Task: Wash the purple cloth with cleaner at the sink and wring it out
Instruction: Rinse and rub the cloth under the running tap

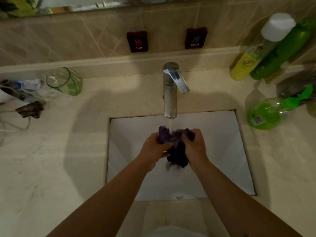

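Note:
A dark purple cloth (pixel 177 151) is bunched over the white sink (pixel 222 151), directly under the running stream from the chrome faucet (pixel 170 93). My left hand (pixel 153 149) grips the cloth's left side and my right hand (pixel 195 147) grips its right side, fingers curled into the fabric. The cloth's lower end hangs between my wrists and drips. A green spray bottle of cleaner (pixel 270 112) lies on the counter to the right of the sink.
A yellow bottle with a white cap (pixel 253 55) and a green bottle (pixel 280 53) stand at the back right. A green-tinted glass (pixel 65 81), cables and small items (pixel 25 100) lie on the left counter. HOT (pixel 137 41) and COLD (pixel 195 38) tags hang on the wall.

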